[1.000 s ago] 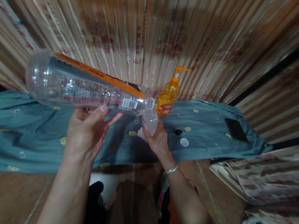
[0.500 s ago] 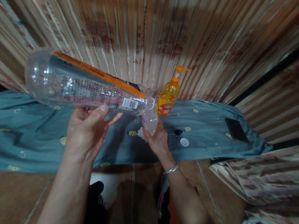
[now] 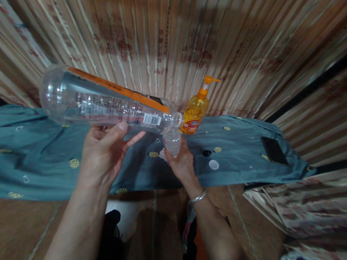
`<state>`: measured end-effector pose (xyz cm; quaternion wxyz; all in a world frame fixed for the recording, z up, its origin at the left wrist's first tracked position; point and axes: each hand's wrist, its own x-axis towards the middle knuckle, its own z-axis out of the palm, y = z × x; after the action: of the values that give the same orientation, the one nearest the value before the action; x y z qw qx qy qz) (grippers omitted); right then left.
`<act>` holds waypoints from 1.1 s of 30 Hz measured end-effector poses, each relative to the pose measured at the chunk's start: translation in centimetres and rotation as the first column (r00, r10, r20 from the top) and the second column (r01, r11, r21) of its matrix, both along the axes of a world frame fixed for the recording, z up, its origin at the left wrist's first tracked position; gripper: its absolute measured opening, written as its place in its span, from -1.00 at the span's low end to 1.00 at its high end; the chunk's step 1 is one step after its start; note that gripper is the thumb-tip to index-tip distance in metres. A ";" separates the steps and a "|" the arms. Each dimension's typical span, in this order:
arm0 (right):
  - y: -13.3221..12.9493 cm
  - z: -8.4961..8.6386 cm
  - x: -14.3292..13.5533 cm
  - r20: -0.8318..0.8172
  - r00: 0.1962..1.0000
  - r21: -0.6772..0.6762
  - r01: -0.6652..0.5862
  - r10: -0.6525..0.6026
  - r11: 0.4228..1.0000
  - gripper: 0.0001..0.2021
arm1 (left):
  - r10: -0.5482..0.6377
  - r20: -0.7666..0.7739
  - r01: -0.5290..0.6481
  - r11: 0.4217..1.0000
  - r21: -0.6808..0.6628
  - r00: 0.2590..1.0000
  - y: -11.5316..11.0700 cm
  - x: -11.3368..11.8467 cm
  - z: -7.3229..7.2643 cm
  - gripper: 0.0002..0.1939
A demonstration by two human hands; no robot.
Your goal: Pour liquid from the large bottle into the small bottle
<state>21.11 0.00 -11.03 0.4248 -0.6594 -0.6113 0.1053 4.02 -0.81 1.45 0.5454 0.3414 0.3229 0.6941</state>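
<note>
One large clear bottle (image 3: pixel 109 105) lay tipped above a small clear bottle (image 3: pixel 172 142), each in my grip

My left hand (image 3: pixel 102 152) held the large one from underneath, thumb pressed against its near side, one finger sticking out to the right and others hidden behind the plastic. It sloped slightly, base to the left, uncapped neck to the right, its orange-banded label and barcode turned towards me. My right hand (image 3: pixel 181 160) was wrapped around the small bottle, just below that neck; I could not tell whether the two touched. Something whitish and crumpled (image 3: pixel 163 155) showed beside it. A silver bracelet (image 3: pixel 198 197) circled my right wrist.

Just beyond, a yellow pump bottle (image 3: pixel 195 115) stood upright on the teal cloth (image 3: pixel 45 160). To its right lay a black disc (image 3: pixel 207 153), a white disc (image 3: pixel 214 164) and, well apart from them, a dark phone (image 3: pixel 274 150). A pleated curtain (image 3: pixel 145 35) hung behind.
</note>
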 end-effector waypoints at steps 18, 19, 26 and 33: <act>-0.1 0.3 0.3 -0.008 1.000 0.012 0.003 -0.003 1.000 -0.38 | 0.043 0.034 -0.042 0.999 -0.024 0.999 0.1 -0.6 0.1 -0.82; -0.1 0.2 0.3 -0.003 1.000 0.023 0.002 -0.002 1.000 -0.38 | 0.043 0.033 -0.042 0.999 -0.025 0.999 0.1 -0.7 0.1 -0.82; 0.0 0.1 0.4 -0.002 1.000 0.010 -0.003 0.003 1.000 -0.37 | 0.054 0.000 -0.054 0.998 -0.034 0.999 -0.2 -1.1 0.3 -0.78; -0.1 0.4 0.5 0.004 1.000 -0.011 0.010 -0.009 1.000 -0.37 | 0.067 -0.047 -0.069 0.997 -0.035 0.997 -0.3 -1.3 0.4 -0.82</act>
<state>21.59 -0.09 -10.66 0.4207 -0.6647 -0.6083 0.1053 2.68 -1.10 1.80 0.5200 0.3359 0.3593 0.6983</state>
